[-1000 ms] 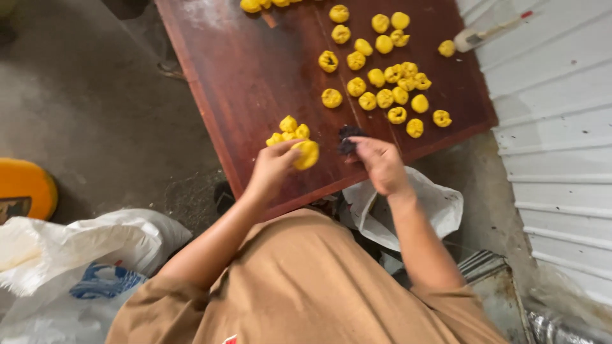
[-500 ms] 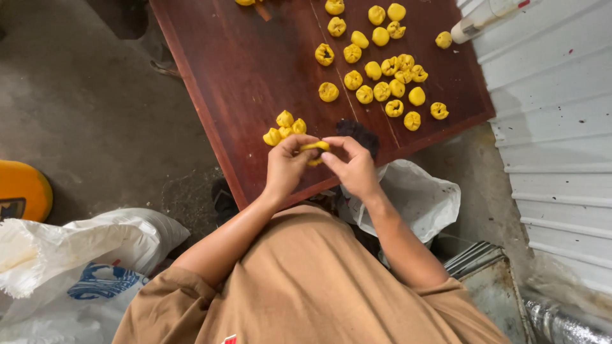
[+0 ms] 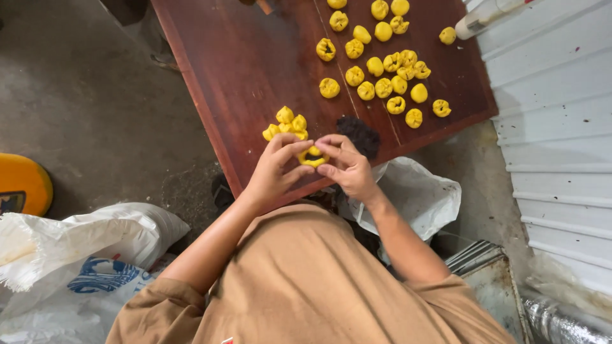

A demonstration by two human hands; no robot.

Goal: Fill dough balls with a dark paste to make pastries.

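Nearest to us, our brown shirt (image 3: 299, 280) fills the lower frame, with a white sack (image 3: 83, 267) on the floor at our left and a white plastic bag (image 3: 414, 194) at our right. Just beyond, at the near edge of the dark wooden table (image 3: 248, 70), our left hand (image 3: 277, 169) and right hand (image 3: 344, 165) meet, both pinching one yellow dough piece (image 3: 313, 157) with a dark centre between their fingertips. Just past the hands, a small cluster of yellow dough pieces (image 3: 285, 124) lies on the left and a dark filling heap (image 3: 360, 132) on the right. Farther away, many shaped yellow dumplings (image 3: 382, 70) are scattered across the table, and a white bottle (image 3: 488, 14) lies at the far right corner.
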